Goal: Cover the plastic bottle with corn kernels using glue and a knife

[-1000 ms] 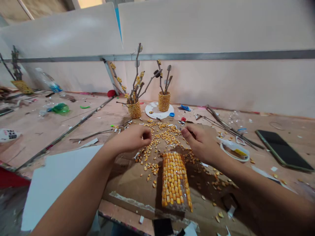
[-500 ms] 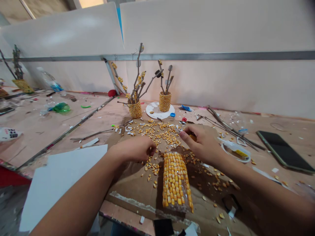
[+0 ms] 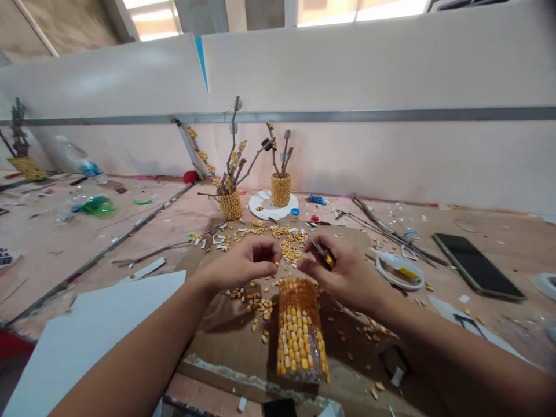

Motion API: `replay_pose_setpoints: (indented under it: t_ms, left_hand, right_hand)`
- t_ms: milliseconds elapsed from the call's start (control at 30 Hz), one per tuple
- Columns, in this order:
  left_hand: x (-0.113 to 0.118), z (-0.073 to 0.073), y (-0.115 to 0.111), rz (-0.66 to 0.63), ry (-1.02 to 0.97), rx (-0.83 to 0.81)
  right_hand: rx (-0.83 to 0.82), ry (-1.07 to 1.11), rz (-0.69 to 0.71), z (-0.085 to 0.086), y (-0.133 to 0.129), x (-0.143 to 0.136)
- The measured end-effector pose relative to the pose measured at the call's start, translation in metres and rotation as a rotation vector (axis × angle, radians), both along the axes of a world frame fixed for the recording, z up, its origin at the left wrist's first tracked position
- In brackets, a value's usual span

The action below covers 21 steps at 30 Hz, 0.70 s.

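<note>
My left hand point(image 3: 245, 262) is closed in a pinch, with a yellow corn kernel point(image 3: 277, 264) at its fingertips. Curled around a small yellow tool with a thin metallic part point(image 3: 326, 255), my right hand point(image 3: 343, 269) is just across from it; the tool's kind is unclear. Below and between both hands lies a clear plastic cylinder covered in rows of corn kernels point(image 3: 299, 336), with a bare transparent strip along its right side. Loose corn kernels point(image 3: 292, 250) are scattered on the cardboard sheet point(image 3: 226, 347) around it.
Behind stand two kernel-covered pots point(image 3: 230, 205) point(image 3: 280, 190) with twigs, one on a white disc point(image 3: 260, 208). A phone point(image 3: 478, 266), a roll of white tape point(image 3: 399, 272) and sticks point(image 3: 391, 234) lie to the right. White paper point(image 3: 95, 330) lies at left.
My left hand has lifted from the loose kernels and now pinches one. My right hand has turned, showing more of the tool in it. The view has tilted up.
</note>
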State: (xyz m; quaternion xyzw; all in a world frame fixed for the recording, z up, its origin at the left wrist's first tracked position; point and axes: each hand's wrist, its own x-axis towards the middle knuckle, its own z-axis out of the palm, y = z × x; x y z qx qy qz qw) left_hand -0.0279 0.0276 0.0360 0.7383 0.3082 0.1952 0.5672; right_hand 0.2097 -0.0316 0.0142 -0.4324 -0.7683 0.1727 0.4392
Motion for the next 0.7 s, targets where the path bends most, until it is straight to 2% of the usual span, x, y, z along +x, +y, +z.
replay_pose_setpoints:
  t_ms: [100,200,333,500,700]
  left_hand:
    - [0.009,-0.004,-0.010,0.102,-0.168,-0.134]
    - [0.016,-0.008,-0.019,0.106,-0.252,-0.247]
    - [0.021,-0.009,-0.025,0.077,-0.244,-0.293]
    - [0.018,-0.004,-0.025,0.178,-0.121,-0.219]
    - [0.020,-0.004,-0.027,0.272,-0.143,-0.135]
  right_hand:
    - [0.278,0.039,0.092,-0.008,-0.006,-0.007]
    - [0.420,-0.009,0.140,-0.017,-0.008,-0.009]
    - [0.486,-0.103,0.162,-0.024,-0.007,-0.007]
    - [0.533,-0.169,0.135,-0.024,-0.005,-0.005]
    - [0.410,-0.144,0.022,-0.021,-0.005,-0.005]
